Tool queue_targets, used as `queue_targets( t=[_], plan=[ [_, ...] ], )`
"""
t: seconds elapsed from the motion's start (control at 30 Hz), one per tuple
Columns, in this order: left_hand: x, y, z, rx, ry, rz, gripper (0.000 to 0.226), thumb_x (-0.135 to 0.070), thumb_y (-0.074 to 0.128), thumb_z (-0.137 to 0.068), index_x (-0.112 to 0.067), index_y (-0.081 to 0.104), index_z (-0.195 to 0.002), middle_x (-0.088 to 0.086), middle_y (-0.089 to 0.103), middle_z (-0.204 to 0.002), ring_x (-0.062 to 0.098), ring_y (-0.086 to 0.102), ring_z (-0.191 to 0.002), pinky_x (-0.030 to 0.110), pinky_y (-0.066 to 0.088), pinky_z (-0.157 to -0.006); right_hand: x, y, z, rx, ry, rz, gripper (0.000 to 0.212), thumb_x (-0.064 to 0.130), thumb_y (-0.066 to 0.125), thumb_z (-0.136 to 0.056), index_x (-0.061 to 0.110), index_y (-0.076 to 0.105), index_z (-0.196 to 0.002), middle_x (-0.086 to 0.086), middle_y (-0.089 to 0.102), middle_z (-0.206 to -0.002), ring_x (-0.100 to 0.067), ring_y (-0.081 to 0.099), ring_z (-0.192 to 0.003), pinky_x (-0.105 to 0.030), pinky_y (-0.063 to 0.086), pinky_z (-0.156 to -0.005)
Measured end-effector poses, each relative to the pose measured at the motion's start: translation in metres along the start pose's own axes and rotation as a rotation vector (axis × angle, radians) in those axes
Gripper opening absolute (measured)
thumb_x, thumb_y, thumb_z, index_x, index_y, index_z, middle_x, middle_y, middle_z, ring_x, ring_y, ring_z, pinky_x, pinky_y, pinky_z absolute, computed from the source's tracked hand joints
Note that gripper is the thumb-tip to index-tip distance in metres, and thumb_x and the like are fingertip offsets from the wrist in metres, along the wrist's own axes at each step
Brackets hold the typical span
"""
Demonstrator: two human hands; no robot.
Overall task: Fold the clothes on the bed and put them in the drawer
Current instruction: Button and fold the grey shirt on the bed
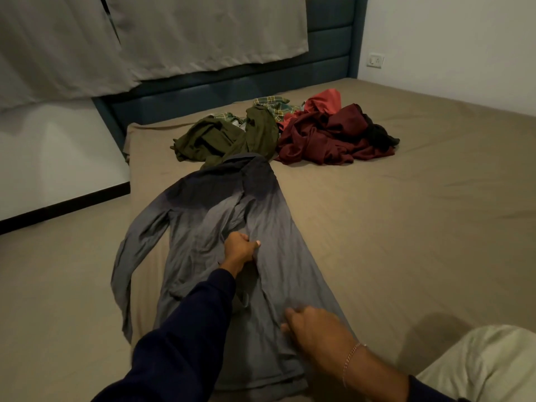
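While no writing is legible, the grey shirt (232, 256) lies flat on the bed (406, 213); left hand (240, 248) pinches its front, right hand (310, 326) blurred, grip undeterminable; unfolded clothes pile (290, 134) lies beyond

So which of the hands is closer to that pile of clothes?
Left. The left hand grips the grey shirt midway up, nearer the pile of clothes; the right hand is near the hem.
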State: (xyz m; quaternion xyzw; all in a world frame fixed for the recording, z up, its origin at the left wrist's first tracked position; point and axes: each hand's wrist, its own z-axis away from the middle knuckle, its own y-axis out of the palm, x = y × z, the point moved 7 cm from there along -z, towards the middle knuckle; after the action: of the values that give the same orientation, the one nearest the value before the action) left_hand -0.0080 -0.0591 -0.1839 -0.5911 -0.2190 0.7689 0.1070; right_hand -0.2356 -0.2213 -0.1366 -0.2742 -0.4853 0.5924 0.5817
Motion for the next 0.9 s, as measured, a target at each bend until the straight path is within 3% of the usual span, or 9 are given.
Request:
queue_targets(
  t=[0.07, 0.2, 0.3, 0.4, 0.47, 0.57, 0.63, 0.73, 0.9],
  plan=[
    [-0.003, -0.001, 0.001, -0.014, 0.0, -0.017, 0.053, -0.007, 0.08, -0.08, -0.022, 0.036, -0.054, 0.002, 0.036, -0.054, 0.02, 0.046, -0.059, 0.056, 0.058, -0.069, -0.009, 0.005, -0.001, -0.003, 0.104, 0.037, 0.053, 0.034, 0.044, -0.106, 0.014, 0.028, -0.152, -0.025, 0.034, -0.148, -0.038, 0.057, -0.118, -0.042, 0.048, -0.092],
    [-0.006, -0.002, 0.005, -0.019, -0.022, -0.031, 0.05, -0.004, 0.075, -0.085, -0.02, 0.037, -0.056, 0.005, 0.04, -0.057, 0.021, 0.049, -0.062, 0.051, 0.059, -0.072, -0.022, 0.032, 0.007, 0.118, 0.27, 0.097, 0.081, 0.051, 0.052, -0.099, 0.014, 0.012, -0.158, -0.039, 0.013, -0.155, -0.041, 0.052, -0.128, -0.044, 0.046, -0.102],
    [-0.004, 0.0, 0.004, -0.028, -0.042, -0.02, 0.049, -0.004, 0.074, -0.085, -0.019, 0.037, -0.057, 0.008, 0.041, -0.061, 0.023, 0.051, -0.064, 0.055, 0.06, -0.072, -0.025, 0.032, 0.012, 0.176, 0.306, 0.112, 0.09, 0.056, 0.054, -0.096, 0.017, 0.003, -0.16, -0.042, 0.015, -0.152, -0.042, 0.051, -0.13, -0.046, 0.047, -0.103],
    [-0.004, -0.001, 0.009, -0.049, -0.055, -0.039, 0.047, -0.006, 0.075, -0.085, -0.018, 0.039, -0.057, 0.008, 0.042, -0.06, 0.023, 0.052, -0.062, 0.057, 0.06, -0.067, -0.028, 0.026, 0.015, 0.157, 0.254, 0.086, 0.082, 0.053, 0.047, -0.101, 0.012, 0.006, -0.159, -0.039, 0.027, -0.148, -0.042, 0.049, -0.131, -0.044, 0.046, -0.103],
    [-0.005, 0.0, 0.014, -0.043, -0.079, -0.045, 0.045, -0.008, 0.074, -0.087, -0.016, 0.04, -0.059, 0.008, 0.043, -0.06, 0.023, 0.053, -0.062, 0.055, 0.061, -0.066, -0.035, 0.019, 0.023, 0.171, 0.161, 0.043, 0.082, 0.053, 0.047, -0.101, 0.012, 0.009, -0.159, -0.029, 0.022, -0.154, -0.039, 0.04, -0.137, -0.041, 0.039, -0.108],
    [-0.008, 0.003, 0.02, 0.019, -0.098, -0.06, 0.034, -0.012, 0.076, -0.087, -0.01, 0.048, -0.069, 0.013, 0.055, -0.072, 0.03, 0.062, -0.07, 0.048, 0.062, -0.064, -0.06, -0.002, 0.034, 0.145, -0.01, 0.108, 0.086, 0.057, 0.066, -0.087, 0.015, 0.026, -0.15, -0.013, 0.032, -0.151, -0.031, 0.039, -0.13, -0.037, 0.039, -0.104],
    [-0.011, 0.006, 0.026, 0.065, -0.122, -0.042, 0.025, -0.013, 0.077, -0.086, -0.003, 0.055, -0.092, 0.018, 0.061, -0.096, 0.033, 0.065, -0.085, 0.04, 0.059, -0.055, -0.074, -0.01, 0.04, 0.116, -0.1, 0.108, 0.072, 0.053, 0.078, -0.077, 0.023, 0.042, -0.132, 0.0, 0.043, -0.134, -0.02, 0.043, -0.113, -0.032, 0.042, -0.092],
    [-0.009, 0.015, 0.042, 0.19, -0.233, 0.073, 0.045, -0.006, 0.077, -0.086, -0.002, 0.048, -0.12, 0.016, 0.057, -0.115, 0.035, 0.061, -0.097, 0.036, 0.052, -0.052, -0.085, -0.01, 0.045, 0.055, -0.141, -0.051, 0.047, 0.026, 0.083, -0.074, 0.021, 0.051, -0.108, 0.005, 0.051, -0.113, -0.012, 0.047, -0.097, -0.019, 0.039, -0.077],
    [0.0, 0.024, 0.068, 0.413, -0.318, 0.048, 0.044, -0.006, 0.078, -0.085, -0.003, 0.052, -0.12, 0.012, 0.061, -0.105, 0.032, 0.063, -0.094, 0.036, 0.053, -0.059, -0.094, 0.001, 0.047, 0.0, -0.124, -0.167, 0.012, 0.019, 0.073, -0.083, 0.022, 0.065, -0.091, 0.007, 0.062, -0.09, -0.011, 0.06, -0.082, -0.015, 0.043, -0.07]
  ],
)
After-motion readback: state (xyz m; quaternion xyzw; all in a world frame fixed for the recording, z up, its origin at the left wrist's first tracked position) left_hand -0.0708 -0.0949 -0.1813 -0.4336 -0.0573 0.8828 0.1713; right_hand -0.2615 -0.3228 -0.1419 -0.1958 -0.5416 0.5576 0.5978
